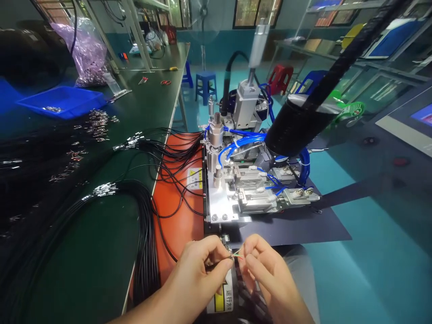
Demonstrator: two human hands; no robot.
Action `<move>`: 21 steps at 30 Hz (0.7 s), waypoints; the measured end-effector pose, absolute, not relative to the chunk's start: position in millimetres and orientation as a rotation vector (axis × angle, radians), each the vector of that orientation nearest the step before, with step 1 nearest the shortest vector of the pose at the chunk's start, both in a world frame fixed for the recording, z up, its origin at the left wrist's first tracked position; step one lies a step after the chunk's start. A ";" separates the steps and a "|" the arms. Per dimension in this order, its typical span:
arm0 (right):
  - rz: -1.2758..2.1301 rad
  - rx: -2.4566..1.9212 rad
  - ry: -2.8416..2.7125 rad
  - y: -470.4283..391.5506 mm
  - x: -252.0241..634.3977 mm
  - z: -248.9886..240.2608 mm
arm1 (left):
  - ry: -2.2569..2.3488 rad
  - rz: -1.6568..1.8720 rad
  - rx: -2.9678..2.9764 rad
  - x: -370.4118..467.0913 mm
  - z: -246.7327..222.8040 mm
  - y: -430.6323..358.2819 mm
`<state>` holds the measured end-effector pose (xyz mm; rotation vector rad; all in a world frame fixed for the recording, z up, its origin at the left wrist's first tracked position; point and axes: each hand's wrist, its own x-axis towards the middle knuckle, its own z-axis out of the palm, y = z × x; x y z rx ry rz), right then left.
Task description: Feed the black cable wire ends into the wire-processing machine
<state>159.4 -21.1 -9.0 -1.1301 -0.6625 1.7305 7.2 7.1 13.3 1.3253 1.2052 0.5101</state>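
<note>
Low in the centre, my left hand (202, 270) pinches a black cable close to its stripped end. Thin coloured wires (237, 255), red, green and a pale one, fan out from that end. My right hand (266, 270) has its fingers closed around the tips of these wires, which are partly hidden by the fingertips. Both hands are just in front of a metal machine (221, 202) with pneumatic cylinders and blue air tubes. Under the hands is a label (220, 297) with a yellow band.
On the left, bundles of black cables (146, 234) with shiny ends lie across the dark green table (91, 252) and an orange surface (178, 229). A blue tray (67, 101) stands farther back. A black tube (293, 126) hangs over the machine's right side. Stools (205, 85) stand behind.
</note>
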 end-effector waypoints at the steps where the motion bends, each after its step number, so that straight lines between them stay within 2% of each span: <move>1: 1.743 -1.132 -0.657 -20.9 158.6 -9.6 | 1.197 0.515 1.297 7.1 14.1 6.5; 12: 1.913 -0.871 -0.599 -17.6 159.7 -19.4 | 1.164 0.545 1.134 7.4 21.2 6.4; 16: 1.930 -0.919 -0.653 -17.7 161.4 -21.7 | 1.143 0.543 1.037 8.0 23.2 7.6; 21: 1.796 -1.090 -0.864 -16.5 163.6 -21.0 | 1.114 0.603 1.012 8.0 22.7 8.3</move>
